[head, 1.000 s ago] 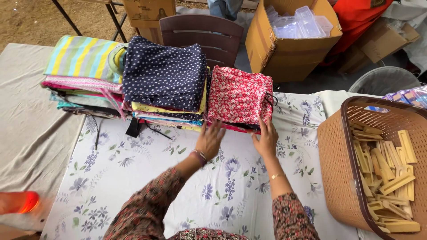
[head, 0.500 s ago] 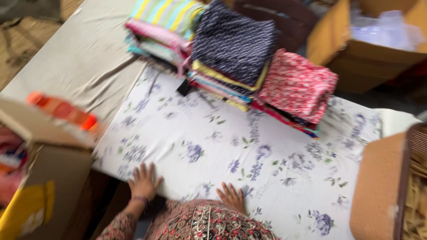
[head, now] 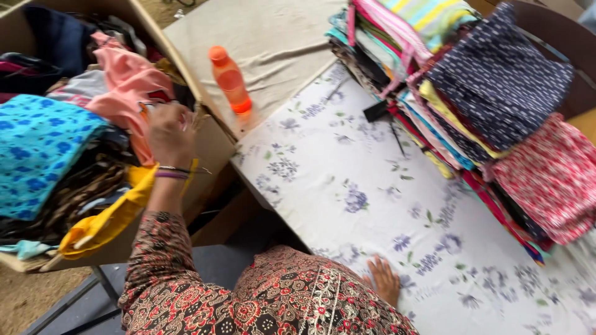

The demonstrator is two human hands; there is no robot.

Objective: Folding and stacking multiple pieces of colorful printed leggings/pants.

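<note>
- Fingers of your left hand (head: 169,131) curl down into the loose clothes (head: 74,142) piled in the cardboard box (head: 211,133) at your left; they close around pink cloth (head: 127,84), though the fingertips are buried, so you cannot tell how firm the hold is.
- Your right hand (head: 383,279) lies flat, fingers spread and gripping nothing, on the floral tablecloth (head: 372,205) near the table's edge, seemingly as a prop while you lean sideways.
- Loose clothes: heaped unfolded in the box, a blue flowered piece (head: 37,146) at the left and a yellow one (head: 108,217) hanging over the front wall.
- Folded stacks (head: 472,105): set along the far side of the table, leaving the flowered cloth bare in front of you; the dark dotted stack sits beside the red patterned one (head: 549,180).
- Orange bottle (head: 230,80): stands upright on the plain beige cloth (head: 267,43), just beside the box's corner and apart from the stacks.
- Hidden or unclear: the box's far side is cut off by the frame, the lower clothes lie under the upper ones, the red stack runs off the right edge, and the whole view is slightly blurred.
</note>
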